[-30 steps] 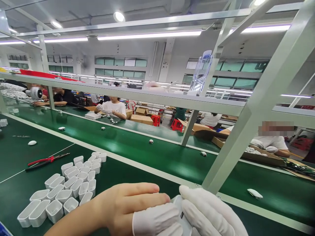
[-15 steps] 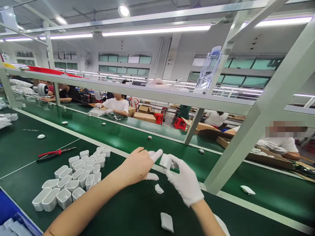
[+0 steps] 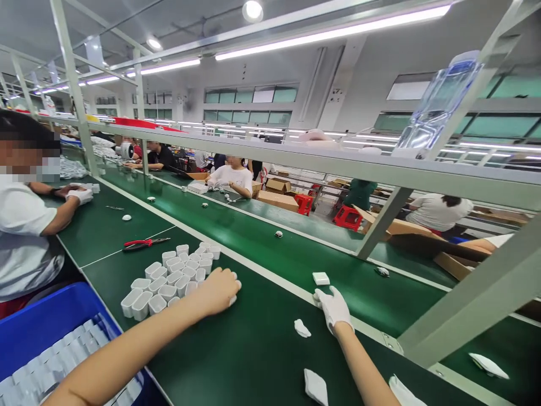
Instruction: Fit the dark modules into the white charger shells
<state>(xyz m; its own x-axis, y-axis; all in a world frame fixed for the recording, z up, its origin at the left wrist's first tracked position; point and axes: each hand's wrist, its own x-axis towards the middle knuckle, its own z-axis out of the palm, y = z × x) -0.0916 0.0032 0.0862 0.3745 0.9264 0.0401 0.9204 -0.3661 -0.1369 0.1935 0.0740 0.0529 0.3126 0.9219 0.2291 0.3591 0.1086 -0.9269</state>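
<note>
My right hand (image 3: 333,309), in a white glove, is at the near rim of the green belt with its fingers apart. Just beyond its fingertips a small white plastic case (image 3: 321,278) lies on the belt. My left hand (image 3: 220,290) is bare except for white covers on the fingertips. Its fingers are curled in, and anything inside them is hidden. It is right beside a cluster of open white plastic cups (image 3: 168,291) on the dark green table. Two crumpled white cloth pieces, a small one (image 3: 302,328) and a larger one (image 3: 316,387), lie nearer me.
Red-handled pliers (image 3: 146,243) lie behind the cups. A blue bin (image 3: 80,299) of white parts stands at lower left. A co-worker (image 3: 25,225) sits at far left. The slanted metal post (image 3: 465,287) rises at right. Small parts (image 3: 279,234) sit along the belt.
The white case has left my right hand and now lies on the belt. My left hand has drawn back leftward to the cups. The view has turned left, bringing in a co-worker and more of the bin.
</note>
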